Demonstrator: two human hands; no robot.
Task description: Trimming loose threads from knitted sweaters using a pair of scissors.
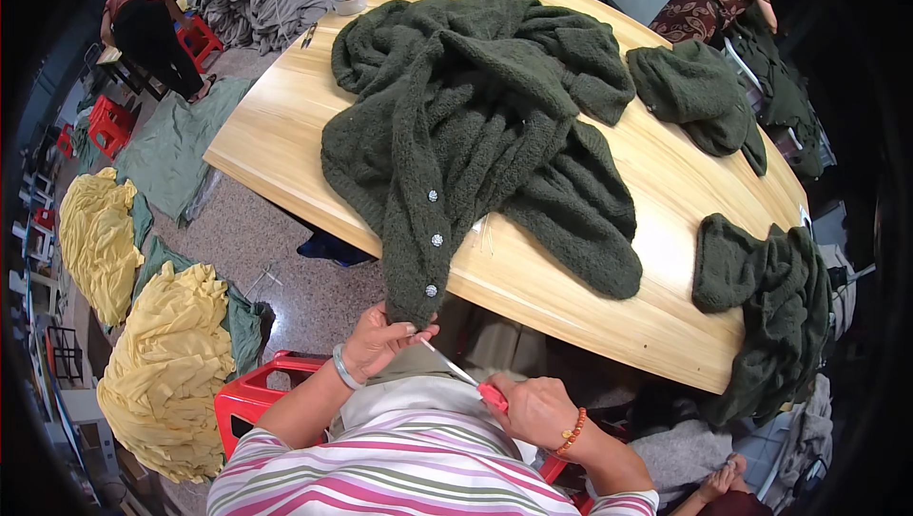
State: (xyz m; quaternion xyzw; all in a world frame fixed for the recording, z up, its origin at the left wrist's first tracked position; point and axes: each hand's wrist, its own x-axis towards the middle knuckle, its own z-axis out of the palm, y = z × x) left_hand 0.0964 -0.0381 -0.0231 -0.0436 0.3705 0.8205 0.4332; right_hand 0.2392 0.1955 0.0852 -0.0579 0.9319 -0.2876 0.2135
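Observation:
A dark green knitted cardigan [475,107] lies bunched on the table, its buttoned front band hanging over the near edge. Three round, sparkly buttons show along that band. My left hand [380,340] pinches the band's lower end, fingers closed on the knit. In my right hand [537,407] is a red-handled tool [494,397] with a thin, pale straight shaft; its exact kind is unclear. The shaft points up and left, and its tip meets my left fingertips at the cardigan's corner. Whether the tip goes into the knit is too small to tell.
More dark green knits lie at the wooden table's [276,136] right, one draped over its edge [770,297]. A small pot [349,2] stands at the far left. Yellow cloth heaps [171,373] and a red stool [238,402] are at left. Other people work nearby.

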